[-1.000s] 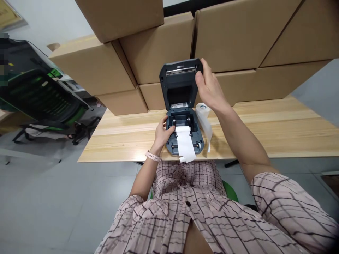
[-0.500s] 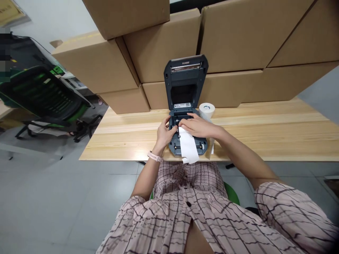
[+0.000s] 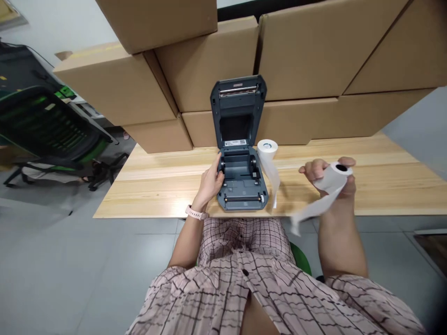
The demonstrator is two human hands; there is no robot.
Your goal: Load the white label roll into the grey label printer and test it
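A dark grey label printer (image 3: pixel 240 188) sits on the table with its lid (image 3: pixel 238 109) tilted up, and its inner bay is bare of paper. My left hand (image 3: pixel 210 181) grips the printer's left side wall, thumb at the inner edge and fingers along the outside. Out to the right, my right hand (image 3: pixel 347 186) is closed around a small roll of white label paper (image 3: pixel 330 179), held above the table with its black core facing up. A loose strip hangs from it toward me. Beside the printer stands another white paper roll (image 3: pixel 268 147), its tail trailing forward.
Stacked cardboard boxes (image 3: pixel 209 70) line the back of the wooden table (image 3: pixel 157 186). At the left is a black and green office chair (image 3: pixel 52 121), with part of another person's leg near it. Under me shows a green seat (image 3: pixel 301 258).
The small paper roll has come out of the printer in my right hand, which has moved well to the right. My left hand stays at the printer's left side.
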